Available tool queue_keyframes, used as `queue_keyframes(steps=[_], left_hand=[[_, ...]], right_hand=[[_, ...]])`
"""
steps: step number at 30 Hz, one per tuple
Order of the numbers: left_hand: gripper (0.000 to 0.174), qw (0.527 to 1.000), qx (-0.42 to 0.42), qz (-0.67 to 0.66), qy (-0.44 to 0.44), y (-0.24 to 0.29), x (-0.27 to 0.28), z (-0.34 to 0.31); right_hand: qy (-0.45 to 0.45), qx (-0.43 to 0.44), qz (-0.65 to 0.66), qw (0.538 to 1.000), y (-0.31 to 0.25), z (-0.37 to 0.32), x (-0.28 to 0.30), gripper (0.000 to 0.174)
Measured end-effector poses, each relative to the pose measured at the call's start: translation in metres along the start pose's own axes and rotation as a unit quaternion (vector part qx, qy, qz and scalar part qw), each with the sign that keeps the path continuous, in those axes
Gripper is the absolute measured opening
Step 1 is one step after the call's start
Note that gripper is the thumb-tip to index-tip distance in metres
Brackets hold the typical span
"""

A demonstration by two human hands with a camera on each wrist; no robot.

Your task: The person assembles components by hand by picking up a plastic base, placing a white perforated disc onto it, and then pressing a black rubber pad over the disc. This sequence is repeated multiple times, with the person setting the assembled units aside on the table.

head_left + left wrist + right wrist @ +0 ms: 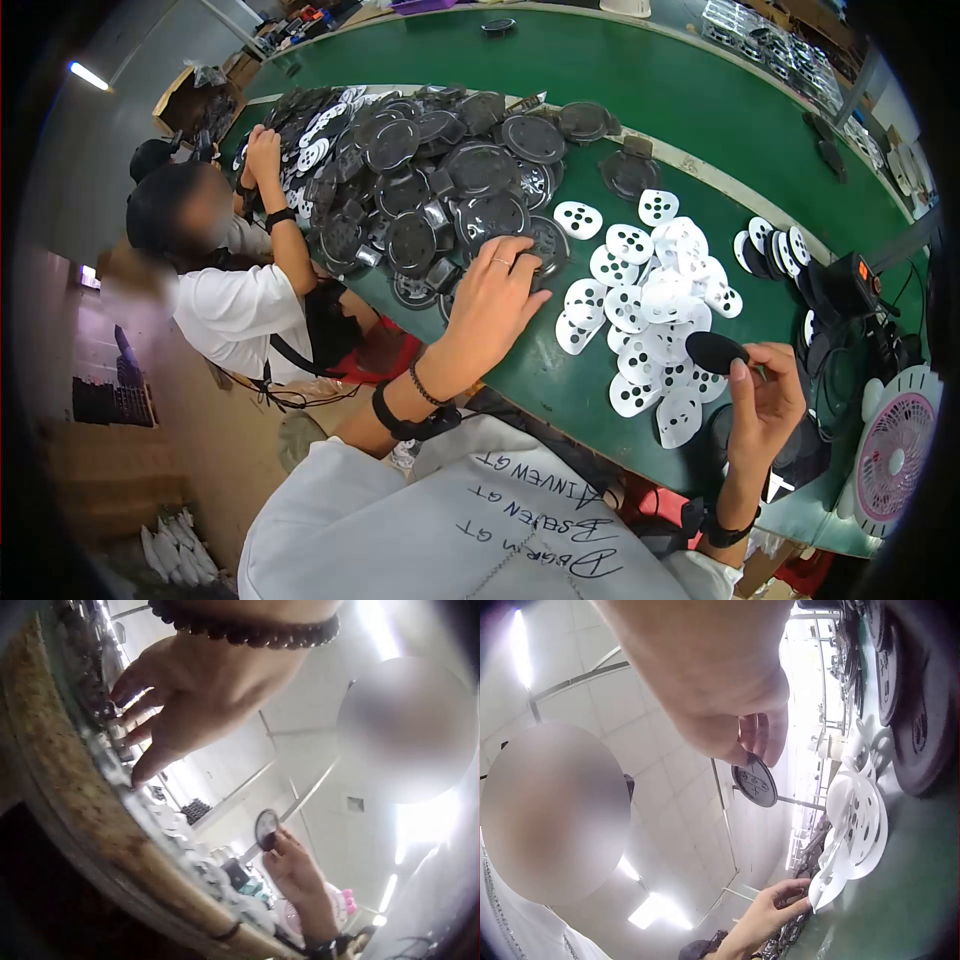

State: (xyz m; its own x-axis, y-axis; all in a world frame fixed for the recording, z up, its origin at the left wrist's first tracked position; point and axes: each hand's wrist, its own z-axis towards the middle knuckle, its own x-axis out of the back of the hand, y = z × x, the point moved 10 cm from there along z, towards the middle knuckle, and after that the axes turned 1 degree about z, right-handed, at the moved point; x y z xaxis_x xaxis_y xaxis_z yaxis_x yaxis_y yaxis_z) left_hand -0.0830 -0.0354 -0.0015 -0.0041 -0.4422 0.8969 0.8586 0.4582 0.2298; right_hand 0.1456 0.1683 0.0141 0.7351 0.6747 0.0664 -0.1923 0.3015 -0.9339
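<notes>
My right hand (768, 405) pinches a black round disc (712, 351) between thumb and fingers, held above the bench's right side. In the right wrist view, the disc (755, 782) shows small moulded marks on its face. Over the near edge of a heap of dark round parts in clear plastic (490, 170), my left hand (492, 305) reaches with spread, slightly bent fingers. Its fingertips overlap one dark part (548, 250); the left wrist view shows no object gripped in this hand (187, 705). White rounded pieces with holes (665, 290) lie piled between my hands.
Another person (245, 300) works at the heap on the left. A small black box (850, 285) stands on the right, near a row of white and black pieces (775, 247). A pink and white fan (895, 455) sits at the right edge of the green bench (540, 370).
</notes>
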Motion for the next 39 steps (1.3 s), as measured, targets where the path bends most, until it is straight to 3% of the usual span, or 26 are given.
queue_keyframes(steps=[6, 7, 8, 9, 10, 12, 14, 17, 18, 20, 21, 22, 24, 25, 28, 32, 34, 36, 38, 39], left_hand=[[0.024, 0.995, 0.002, -0.078, 0.06, -0.006, 0.024, 0.007], [0.022, 0.973, 0.11, -0.2, 0.034, -0.026, 0.024, 0.006], [0.022, 0.923, 0.215, -0.318, 0.008, -0.044, 0.015, 0.0], [0.029, 0.857, 0.216, -0.467, 0.033, -0.049, 0.008, -0.001], [0.029, 0.855, 0.212, -0.472, 0.037, -0.05, 0.004, -0.002], [0.035, 0.602, 0.263, -0.75, 0.08, -0.045, -0.019, -0.013], [0.044, 0.5, 0.238, -0.832, 0.042, -0.027, -0.026, -0.01], [0.056, 0.413, 0.183, -0.892, -0.037, 0.002, -0.025, -0.003], [0.056, 0.404, 0.183, -0.895, -0.043, 0.003, -0.025, -0.001], [0.054, 0.297, 0.154, -0.937, -0.101, 0.018, -0.024, 0.009], [0.04, 0.33, 0.192, -0.918, -0.106, 0.02, -0.025, 0.015], [0.04, 0.324, 0.183, -0.921, -0.113, 0.023, -0.027, 0.021], [0.026, 0.523, 0.192, -0.821, -0.126, 0.019, -0.038, 0.031], [0.019, 0.585, 0.181, -0.773, -0.163, 0.02, -0.04, 0.035], [0.026, 0.652, 0.11, -0.733, -0.16, 0.024, -0.048, 0.051], [0.038, 0.63, 0.065, -0.75, -0.192, 0.032, -0.048, 0.068], [0.046, 0.588, 0.047, -0.755, -0.287, 0.045, -0.053, 0.065], [0.041, 0.585, 0.03, -0.744, -0.321, 0.049, -0.054, 0.063], [0.039, 0.698, 0.024, -0.67, -0.252, 0.038, -0.047, 0.066], [0.032, 0.675, 0.026, -0.708, -0.203, 0.036, -0.045, 0.066]], right_hand=[[0.061, 0.034, -0.023, 0.997, 0.0, 0.003, 0.024, 0.018], [0.076, 0.015, -0.011, 0.997, 0.003, 0.003, 0.027, 0.019], [0.089, -0.003, 0.0, 0.996, 0.006, 0.003, 0.03, 0.02], [0.076, -0.006, 0.002, 0.997, 0.006, 0.005, 0.029, 0.022], [0.075, 0.001, -0.003, 0.997, 0.004, 0.007, 0.027, 0.022], [0.04, -0.038, 0.067, 0.996, 0.007, 0.01, 0.015, 0.024], [0.024, -0.043, 0.081, 0.996, -0.004, 0.011, 0.0, 0.028], [-0.042, -0.067, 0.132, 0.988, -0.021, 0.014, -0.034, 0.029], [-0.042, -0.081, 0.138, 0.986, -0.023, 0.015, -0.044, 0.029], [-0.048, -0.067, 0.141, 0.987, -0.029, 0.021, -0.06, 0.029], [-0.045, -0.063, 0.156, 0.985, -0.034, 0.023, -0.069, 0.03], [-0.047, -0.064, 0.153, 0.985, -0.034, 0.026, -0.074, 0.03], [-0.052, -0.029, 0.156, 0.986, -0.041, 0.032, -0.082, 0.03], [-0.042, -0.012, 0.145, 0.988, -0.047, 0.034, -0.085, 0.029], [-0.03, 0.028, 0.123, 0.992, -0.041, 0.039, -0.084, 0.028], [0.006, 0.048, 0.153, 0.987, -0.024, 0.041, -0.064, 0.027], [-0.011, 0.074, 0.164, 0.984, -0.023, 0.039, -0.06, 0.026], [-0.001, 0.061, 0.161, 0.985, -0.019, 0.038, -0.056, 0.025], [0.005, 0.071, 0.162, 0.984, -0.02, 0.036, -0.056, 0.025], [-0.006, 0.096, 0.133, 0.986, -0.023, 0.032, -0.059, 0.026]])
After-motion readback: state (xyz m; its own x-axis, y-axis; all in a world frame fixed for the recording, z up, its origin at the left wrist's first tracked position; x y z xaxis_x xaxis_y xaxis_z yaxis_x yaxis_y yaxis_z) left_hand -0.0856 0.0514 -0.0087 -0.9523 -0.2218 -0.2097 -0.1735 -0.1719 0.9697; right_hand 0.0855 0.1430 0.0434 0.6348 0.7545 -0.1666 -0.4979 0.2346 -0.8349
